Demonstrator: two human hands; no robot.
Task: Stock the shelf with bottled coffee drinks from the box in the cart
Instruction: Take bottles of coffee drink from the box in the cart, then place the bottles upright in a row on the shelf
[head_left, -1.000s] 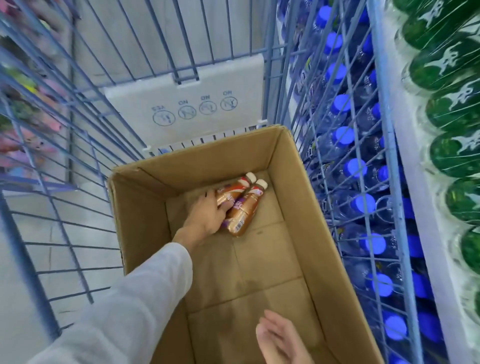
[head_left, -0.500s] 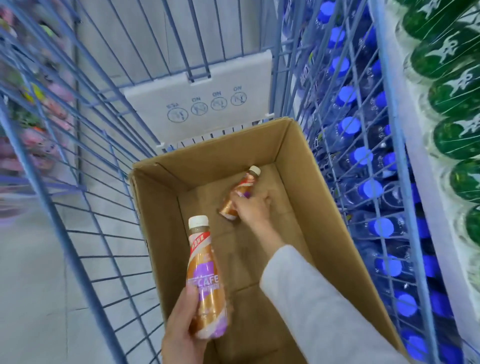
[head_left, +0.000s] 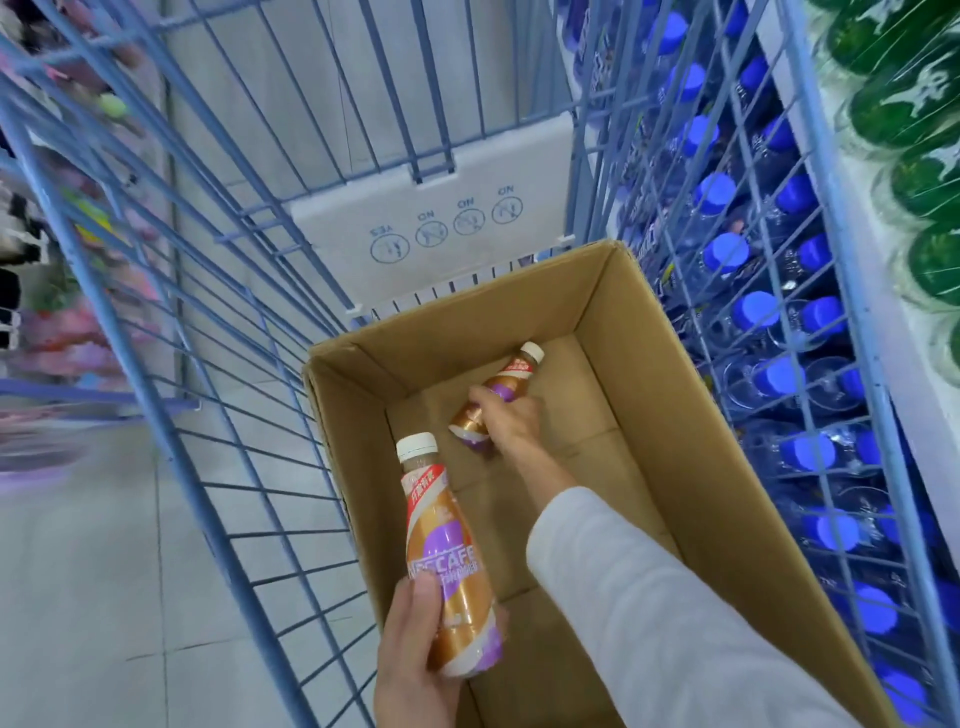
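The left hand (head_left: 415, 654) held one bottle (head_left: 447, 561) upright, fingers wrapped round its lower half, over the near left wall of the box (head_left: 680, 447). Ahead and right of it, the right hand (head_left: 511, 423) reached into the box and gripped a second bottle (head_left: 508, 380) lying on the box floor. The cart (head_left: 218, 415) enclosed both.
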